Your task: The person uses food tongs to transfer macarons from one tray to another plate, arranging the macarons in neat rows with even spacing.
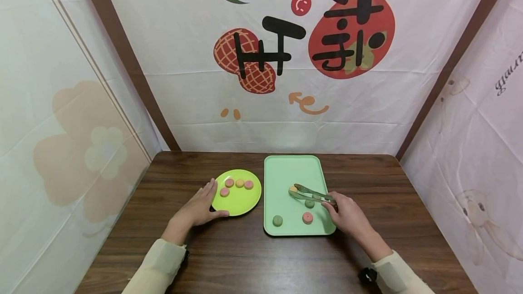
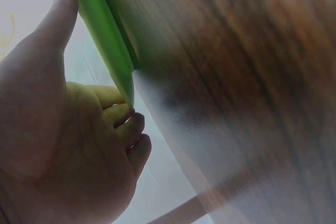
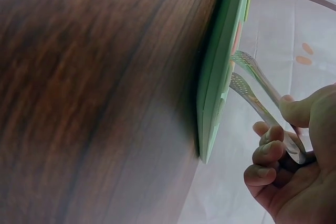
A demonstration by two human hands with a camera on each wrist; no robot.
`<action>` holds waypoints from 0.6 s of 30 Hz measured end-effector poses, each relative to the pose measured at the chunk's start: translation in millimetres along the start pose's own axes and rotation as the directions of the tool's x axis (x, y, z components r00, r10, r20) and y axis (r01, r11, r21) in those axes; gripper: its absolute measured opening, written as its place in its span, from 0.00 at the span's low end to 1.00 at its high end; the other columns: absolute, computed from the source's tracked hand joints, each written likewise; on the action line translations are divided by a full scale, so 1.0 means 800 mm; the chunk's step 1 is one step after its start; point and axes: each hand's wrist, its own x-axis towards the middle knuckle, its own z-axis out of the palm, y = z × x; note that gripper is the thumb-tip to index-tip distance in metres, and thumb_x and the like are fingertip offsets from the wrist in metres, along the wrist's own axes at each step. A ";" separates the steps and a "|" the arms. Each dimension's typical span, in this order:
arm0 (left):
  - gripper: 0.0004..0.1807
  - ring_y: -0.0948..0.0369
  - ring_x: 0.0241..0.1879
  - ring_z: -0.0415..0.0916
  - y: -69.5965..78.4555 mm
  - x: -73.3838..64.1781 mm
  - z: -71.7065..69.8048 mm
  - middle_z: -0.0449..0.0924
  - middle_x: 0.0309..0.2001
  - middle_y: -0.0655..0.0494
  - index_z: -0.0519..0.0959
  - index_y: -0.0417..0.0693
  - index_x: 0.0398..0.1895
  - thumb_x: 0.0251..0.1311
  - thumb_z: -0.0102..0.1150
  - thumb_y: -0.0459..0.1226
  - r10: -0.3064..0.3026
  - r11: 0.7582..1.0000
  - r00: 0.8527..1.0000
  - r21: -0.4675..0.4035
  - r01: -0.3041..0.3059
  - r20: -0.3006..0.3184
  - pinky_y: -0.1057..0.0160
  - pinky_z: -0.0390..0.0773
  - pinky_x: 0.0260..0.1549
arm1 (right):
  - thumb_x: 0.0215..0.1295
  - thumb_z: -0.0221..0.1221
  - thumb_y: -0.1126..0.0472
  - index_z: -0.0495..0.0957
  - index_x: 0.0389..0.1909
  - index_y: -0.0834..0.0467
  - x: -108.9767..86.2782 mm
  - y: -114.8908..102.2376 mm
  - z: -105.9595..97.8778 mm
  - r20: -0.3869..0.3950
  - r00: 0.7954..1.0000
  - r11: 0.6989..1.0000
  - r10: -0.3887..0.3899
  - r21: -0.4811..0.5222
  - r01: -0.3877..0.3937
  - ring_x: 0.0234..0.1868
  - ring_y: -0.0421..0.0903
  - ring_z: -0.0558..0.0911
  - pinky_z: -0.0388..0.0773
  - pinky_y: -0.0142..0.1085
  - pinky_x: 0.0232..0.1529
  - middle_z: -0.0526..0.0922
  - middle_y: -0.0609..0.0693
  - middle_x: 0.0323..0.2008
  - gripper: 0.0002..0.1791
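Observation:
My left hand (image 1: 198, 207) lies along the left rim of a yellow-green plate (image 1: 241, 207), thumb spread at the near edge and fingers fairly straight. Three pink macarons (image 1: 224, 192) and a yellow macaron (image 1: 239, 183) sit on that plate. With my right hand (image 1: 347, 212) I grip metal tongs (image 1: 312, 198) whose tips straddle another yellow macaron (image 1: 293, 189) on a mint-green tray (image 1: 286, 169). Under and beside the tongs are green macarons (image 1: 309, 204). Nearer the tray's front lie a pink macaron (image 1: 308, 218) and a green macaron (image 1: 277, 220). In the right wrist view, the tongs' perforated tips stand apart.
Plate and tray stand side by side on a dark wooden table (image 1: 229, 257), a narrow gap between them. A printed white cloth (image 1: 196, 103) hangs behind the table, with more cloth at both sides.

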 end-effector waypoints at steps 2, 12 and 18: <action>0.67 0.39 0.85 0.43 0.000 0.000 0.000 0.41 0.86 0.32 0.45 0.29 0.85 0.66 0.66 0.67 -0.001 1.000 1.000 -0.003 0.001 0.000 0.39 0.49 0.83 | 0.77 0.67 0.57 0.84 0.56 0.63 0.000 0.000 0.000 -0.004 1.000 1.000 -0.005 0.001 0.005 0.27 0.39 0.74 0.73 0.35 0.28 0.80 0.44 0.30 0.16; 0.68 0.39 0.85 0.43 -0.004 0.002 0.001 0.40 0.86 0.32 0.45 0.29 0.86 0.65 0.65 0.69 0.002 1.000 1.000 0.009 -0.002 0.001 0.39 0.50 0.83 | 0.77 0.66 0.57 0.84 0.56 0.63 -0.001 0.004 0.003 -0.018 0.999 1.000 -0.029 0.007 0.029 0.26 0.38 0.73 0.73 0.34 0.27 0.81 0.44 0.30 0.15; 0.68 0.39 0.85 0.43 -0.004 0.003 0.001 0.40 0.86 0.32 0.44 0.30 0.86 0.65 0.65 0.69 0.003 1.000 1.000 0.005 -0.003 0.003 0.39 0.49 0.83 | 0.77 0.67 0.56 0.85 0.52 0.61 0.000 0.005 0.003 -0.046 0.997 0.998 -0.056 0.006 0.056 0.25 0.37 0.72 0.71 0.33 0.26 0.78 0.41 0.28 0.13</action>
